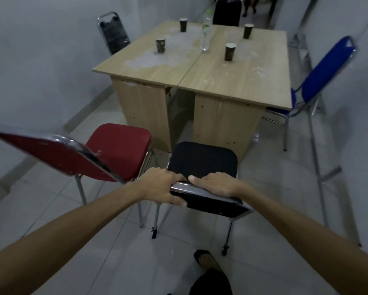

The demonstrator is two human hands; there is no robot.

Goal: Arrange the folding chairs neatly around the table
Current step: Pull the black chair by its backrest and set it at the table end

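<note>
Chairs (pixel 202 160): five; cups (pixel 230 51): four.

Desk (pixel 232 81): light wood-grain laminate, matt, with whitish stains. Black chair (pixel 202 160): matt cloth seat, glossy chrome tube frame. Red chair (pixel 119 141): cloth upholstery. Floor (pixel 274 177): smooth glossy tile. Bottle (pixel 205 33): clear plastic.

A: Far black chair (pixel 227 11), what's cut off?
B: Its top, by the upper edge; the worktop (pixel 232 81) hides its seat and legs.
A: Blue chair (pixel 323 67)?
B: Seat mostly under the worktop. Cup (pixel 160 45) print too blurred.
</note>
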